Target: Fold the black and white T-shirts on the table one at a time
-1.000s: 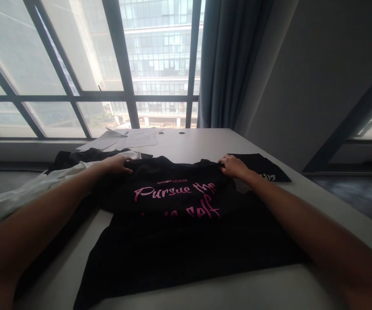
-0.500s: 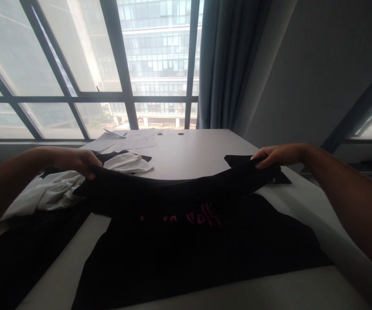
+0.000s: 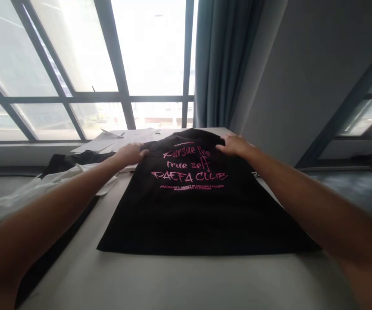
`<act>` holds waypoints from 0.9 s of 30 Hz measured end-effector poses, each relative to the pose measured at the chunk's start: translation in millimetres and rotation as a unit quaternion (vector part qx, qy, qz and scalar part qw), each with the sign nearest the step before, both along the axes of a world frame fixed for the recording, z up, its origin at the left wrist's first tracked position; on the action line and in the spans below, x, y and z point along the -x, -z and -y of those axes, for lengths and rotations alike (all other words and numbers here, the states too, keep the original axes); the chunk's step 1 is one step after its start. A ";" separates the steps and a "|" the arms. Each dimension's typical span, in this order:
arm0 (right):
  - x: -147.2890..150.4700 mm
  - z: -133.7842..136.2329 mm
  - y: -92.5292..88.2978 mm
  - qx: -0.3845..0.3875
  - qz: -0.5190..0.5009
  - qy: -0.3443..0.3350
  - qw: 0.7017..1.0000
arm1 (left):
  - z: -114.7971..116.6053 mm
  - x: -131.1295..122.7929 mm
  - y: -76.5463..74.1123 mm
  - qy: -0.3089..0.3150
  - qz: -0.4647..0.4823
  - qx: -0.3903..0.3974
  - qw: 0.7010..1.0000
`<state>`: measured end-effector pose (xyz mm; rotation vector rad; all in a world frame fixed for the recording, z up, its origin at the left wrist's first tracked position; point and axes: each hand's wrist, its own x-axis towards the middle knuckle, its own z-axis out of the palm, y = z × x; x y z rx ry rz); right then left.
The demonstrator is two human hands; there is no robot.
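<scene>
A black T-shirt (image 3: 186,221) with pink lettering lies spread over the white table, its hem toward me and its printed side up. At its far left shoulder, my left hand (image 3: 130,154) grips the cloth between thumb and fingers. My right hand (image 3: 236,145) pinches the far right shoulder in the same way. Part of a white mark on the cloth shows just under my right forearm. The sleeves are mostly hidden behind my hands and arms.
White garments (image 3: 59,183) and black cloth (image 3: 76,160) are heaped on the left. Paper sheets (image 3: 108,137) lie at the table's far left, near a round cable hole (image 3: 157,133). Beyond the table (image 3: 173,280) stand a window and a blue-grey curtain (image 3: 226,64).
Both hands have moved away from me and closer together, drawing the shirt's upper part flat. The folded, sagging cloth is now spread, and the whole pink print shows.
</scene>
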<state>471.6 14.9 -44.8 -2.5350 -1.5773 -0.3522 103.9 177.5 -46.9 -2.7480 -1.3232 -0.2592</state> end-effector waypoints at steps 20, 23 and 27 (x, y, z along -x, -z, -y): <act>-5.0 140.5 64.5 0.143 -0.136 0.091 0.976 | 122.8 87.3 52.2 0.220 -0.126 0.189 0.949; -9.1 152.5 64.4 0.172 -0.209 0.119 0.955 | 121.5 99.4 47.6 0.220 -0.141 0.251 0.932; -14.4 157.3 64.9 0.181 -0.250 0.149 0.939 | 119.0 103.6 51.7 0.204 -0.119 0.290 0.927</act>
